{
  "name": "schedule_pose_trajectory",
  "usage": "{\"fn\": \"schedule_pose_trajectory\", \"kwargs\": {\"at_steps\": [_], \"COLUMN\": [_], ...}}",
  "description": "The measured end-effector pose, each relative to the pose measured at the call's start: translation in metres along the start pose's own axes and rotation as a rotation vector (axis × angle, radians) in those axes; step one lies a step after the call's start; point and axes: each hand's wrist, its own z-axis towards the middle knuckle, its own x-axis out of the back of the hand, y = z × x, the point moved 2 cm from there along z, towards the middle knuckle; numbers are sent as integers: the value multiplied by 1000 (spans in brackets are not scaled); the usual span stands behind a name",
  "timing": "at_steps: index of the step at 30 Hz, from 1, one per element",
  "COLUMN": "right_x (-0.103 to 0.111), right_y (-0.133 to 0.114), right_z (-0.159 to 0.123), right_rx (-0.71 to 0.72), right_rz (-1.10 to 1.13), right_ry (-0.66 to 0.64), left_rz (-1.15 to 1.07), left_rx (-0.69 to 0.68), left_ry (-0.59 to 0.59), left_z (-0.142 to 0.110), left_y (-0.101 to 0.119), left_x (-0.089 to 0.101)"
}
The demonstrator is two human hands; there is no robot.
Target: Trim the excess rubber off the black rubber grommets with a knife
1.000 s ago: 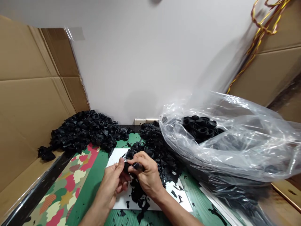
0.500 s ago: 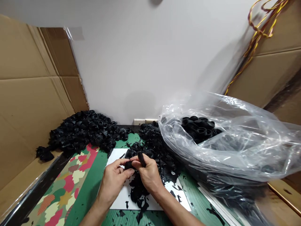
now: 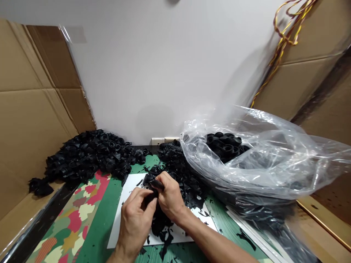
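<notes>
My left hand (image 3: 136, 215) has its thumb and fingers pinched on a black ribbed rubber part (image 3: 149, 198), mostly hidden between the hands. Close against it, my right hand (image 3: 170, 195) is closed round a slim black tool (image 3: 157, 183), which points left over the part; its working tip cannot be made out. Just beyond the fingers lies another ribbed black piece (image 3: 148, 178). Under both hands a white sheet (image 3: 117, 228) is strewn with thin black scraps (image 3: 161, 224).
A big heap of black rubber pieces (image 3: 90, 155) rises at the left by a cardboard panel (image 3: 33, 102). More black scraps (image 3: 178, 157) pile up behind the hands. At the right stands a clear plastic bag (image 3: 263, 171) holding ribbed black parts (image 3: 226, 146). Beside it lies a gold phone (image 3: 323, 215).
The tool in my right hand has tipped from nearly upright to pointing left, and the hand has come closer over the part. My left hand has turned inward. The view has shifted slightly right.
</notes>
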Motion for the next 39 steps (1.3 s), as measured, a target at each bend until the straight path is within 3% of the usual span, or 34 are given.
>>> {"fn": "schedule_pose_trajectory", "kwargs": {"at_steps": [2,5,9,11,16,24,31,35,39], "right_x": [3,14,21,21,24,31,31,20,9], "right_y": [11,31,43,41,29,10,6,5,1], "right_z": [14,33,36,28,13,18,15,8,1], "right_rx": [-39,-169,-232,-249,-297,-401,-537,-534,-325], "right_rz": [-75,-155,-154,-128,65,273,499,500,329], "right_ry": [-49,19,31,-13,-49,9,-69,-99,-87], "left_rz": [-69,-184,-280,-333,-353,-557,-808,-854,-857], "left_rx": [7,1,289,373,419,524,639,638,622], "left_ry": [-58,-141,-60,-70,-36,-38,-87,-132,-184], "left_z": [-8,-11,7,17,21,17,15,12,10], "left_y": [2,4,-7,-11,-14,-15,-23,-27,-30], "left_x": [1,9,22,24,20,12,6,2,-2]}}
